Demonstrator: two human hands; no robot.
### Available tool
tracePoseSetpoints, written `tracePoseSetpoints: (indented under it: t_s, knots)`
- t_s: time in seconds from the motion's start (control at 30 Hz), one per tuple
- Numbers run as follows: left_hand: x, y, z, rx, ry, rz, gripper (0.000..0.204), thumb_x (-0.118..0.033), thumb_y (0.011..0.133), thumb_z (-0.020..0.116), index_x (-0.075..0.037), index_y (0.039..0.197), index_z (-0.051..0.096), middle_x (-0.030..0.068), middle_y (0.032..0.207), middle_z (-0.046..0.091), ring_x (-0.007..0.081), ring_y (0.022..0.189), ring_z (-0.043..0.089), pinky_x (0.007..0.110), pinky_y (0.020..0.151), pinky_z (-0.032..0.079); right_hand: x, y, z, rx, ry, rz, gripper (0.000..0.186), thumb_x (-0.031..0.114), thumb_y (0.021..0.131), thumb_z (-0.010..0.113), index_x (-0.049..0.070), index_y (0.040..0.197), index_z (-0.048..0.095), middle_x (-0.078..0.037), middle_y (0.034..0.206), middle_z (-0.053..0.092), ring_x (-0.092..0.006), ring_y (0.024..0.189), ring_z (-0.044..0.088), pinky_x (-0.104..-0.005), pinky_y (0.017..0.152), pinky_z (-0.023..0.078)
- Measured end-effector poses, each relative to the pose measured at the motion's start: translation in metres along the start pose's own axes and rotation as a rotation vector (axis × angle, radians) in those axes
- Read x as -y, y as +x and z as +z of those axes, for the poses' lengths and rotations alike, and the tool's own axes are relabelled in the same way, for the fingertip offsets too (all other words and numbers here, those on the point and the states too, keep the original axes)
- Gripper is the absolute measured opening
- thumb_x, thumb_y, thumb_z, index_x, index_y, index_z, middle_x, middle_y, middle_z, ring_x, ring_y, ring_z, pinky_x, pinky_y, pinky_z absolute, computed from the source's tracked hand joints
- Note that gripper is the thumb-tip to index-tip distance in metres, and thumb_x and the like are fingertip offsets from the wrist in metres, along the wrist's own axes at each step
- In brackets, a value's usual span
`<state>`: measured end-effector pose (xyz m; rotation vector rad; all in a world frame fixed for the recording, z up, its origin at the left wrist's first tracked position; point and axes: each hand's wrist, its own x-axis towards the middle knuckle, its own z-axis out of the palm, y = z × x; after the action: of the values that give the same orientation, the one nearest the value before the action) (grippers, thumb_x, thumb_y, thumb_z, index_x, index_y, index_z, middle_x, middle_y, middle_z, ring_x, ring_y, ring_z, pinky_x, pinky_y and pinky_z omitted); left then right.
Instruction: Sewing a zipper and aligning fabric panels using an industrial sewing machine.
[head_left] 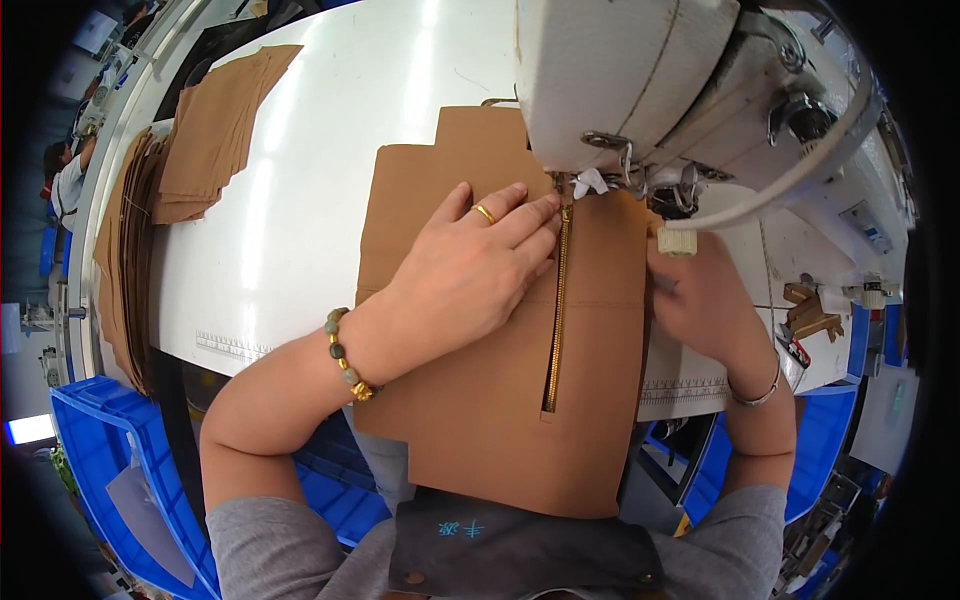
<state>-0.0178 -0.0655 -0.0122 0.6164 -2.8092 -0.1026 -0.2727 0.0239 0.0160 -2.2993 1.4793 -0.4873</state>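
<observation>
- Brown flat panel (480, 395) under the left hand (470, 265) — spread flat, grasping nothing.
- Brass-toned zipper (559, 310) beside it; probably best kept straight.
- Right hand (700, 300) — grip unclear.

Table (280, 230): shows white and glossy; reflects bright bands of light; carries left scale (232, 345) and right scale (685, 388) along near edge.
Flat stack (210, 135): lies toward far left of table; consists of brown sheets, slightly fanned.
Upright stack (122, 260): stands on edge just beside flat stack; also brown.
Left bin (85, 400): sits below table's left side; is blue; holds grey sheet (150, 525).
Right bin (825, 430): sits below table's right side; is blue, partly hidden.
Brown blocks (812, 315): lie at table's right, near red-and-dark tool (795, 348); exact kind unclear.
Co-worker (70, 185): appears at far left, in light top.
</observation>
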Motion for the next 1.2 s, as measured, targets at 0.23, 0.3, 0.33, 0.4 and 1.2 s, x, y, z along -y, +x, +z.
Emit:
tracePoseSetpoints:
  t_s: [0.23, 0.3, 0.33, 0.4, 1.2]
  knots:
    - [-0.001, 0.002, -0.002, -0.025, -0.036, -0.004, 0.038, -0.027, 0.098, 0.068, -0.006, 0.129, 0.066, 0.0078, 0.133, 0.064, 0.0283, 0.134, 0.057, 0.056, 0.109, 0.047, 0.005, 0.007, 0.007, -0.4, -0.166, 0.133, 0.026, 0.027, 0.089, 0.076, 0.002, 0.092, 0.07, -0.016, 0.092, 0.069, -0.0357, 0.089, 0.066, -0.0491, 0.08, 0.053]
    - [-0.001, 0.003, -0.003, -0.024, -0.038, 0.0, 0.038, -0.027, 0.098, 0.068, -0.006, 0.129, 0.066, 0.0077, 0.132, 0.064, 0.0284, 0.133, 0.057, 0.055, 0.109, 0.047, 0.005, 0.012, 0.021, -0.345, -0.174, 0.072, 0.034, 0.035, 0.09, 0.077, 0.002, 0.097, 0.072, -0.016, 0.095, 0.07, -0.0353, 0.092, 0.066, -0.049, 0.085, 0.054]
    - [-0.002, 0.003, -0.004, -0.019, -0.044, -0.004, 0.039, -0.028, 0.097, 0.068, -0.006, 0.13, 0.066, 0.0076, 0.13, 0.064, 0.0285, 0.132, 0.058, 0.055, 0.108, 0.047, 0.004, 0.016, 0.027, -0.345, -0.201, -0.028, 0.044, 0.042, 0.088, 0.076, 0.002, 0.106, 0.072, -0.015, 0.1, 0.071, -0.0355, 0.097, 0.066, -0.0485, 0.093, 0.052]
    - [-0.002, 0.003, -0.004, -0.01, -0.033, -0.004, 0.04, -0.028, 0.097, 0.069, -0.006, 0.13, 0.066, 0.0075, 0.131, 0.065, 0.0286, 0.131, 0.058, 0.054, 0.109, 0.047, 0.002, 0.015, 0.032, -0.35, -0.227, -0.123, 0.056, 0.049, 0.086, 0.076, 0.002, 0.114, 0.073, -0.015, 0.104, 0.071, -0.0357, 0.101, 0.066, -0.0481, 0.102, 0.051]
    - [-0.005, 0.004, 0.002, -0.073, -0.031, -0.024, 0.05, -0.025, 0.091, 0.076, -0.003, 0.135, 0.066, 0.0101, 0.14, 0.064, 0.0301, 0.126, 0.063, 0.052, 0.109, 0.049, -0.001, 0.011, 0.035, -0.283, -0.319, -0.085, 0.062, 0.053, 0.083, 0.076, 0.002, 0.119, 0.071, -0.013, 0.117, 0.07, -0.031, 0.12, 0.062, -0.0486, 0.112, 0.044]
